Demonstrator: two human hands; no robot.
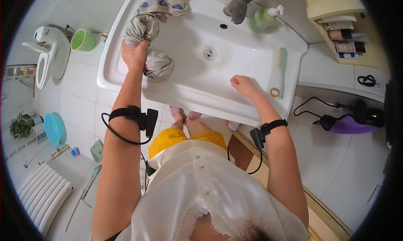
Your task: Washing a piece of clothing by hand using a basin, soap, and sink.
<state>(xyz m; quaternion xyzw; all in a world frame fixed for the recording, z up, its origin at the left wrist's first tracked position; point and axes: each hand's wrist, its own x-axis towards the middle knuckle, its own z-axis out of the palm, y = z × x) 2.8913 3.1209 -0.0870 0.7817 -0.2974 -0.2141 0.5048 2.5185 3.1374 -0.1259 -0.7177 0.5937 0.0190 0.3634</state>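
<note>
My left hand [134, 56] grips a bunched grey cloth [143, 28] over the left rim of the white ceramic sink [192, 36]. Part of the cloth bulges above the fist, with a trace of pink at the grip. Another wadded grey portion [159, 64] lies below and to the right of the hand; whether both are one piece is hidden. Beyond them a beige cloth with blue patches [163, 3] rests on the sink's back left corner. Over the right front of the basin hangs my right hand [244, 86], fingers curled, with nothing visible in it.
A faucet [237, 8] and a green pump bottle [262, 19] stand at the back edge. On the right ledge lies a pale green long-handled brush [282, 72]. An open shelf [371, 52] holds tubes at right. A purple hair dryer [349, 124] with its cord sits lower right.
</note>
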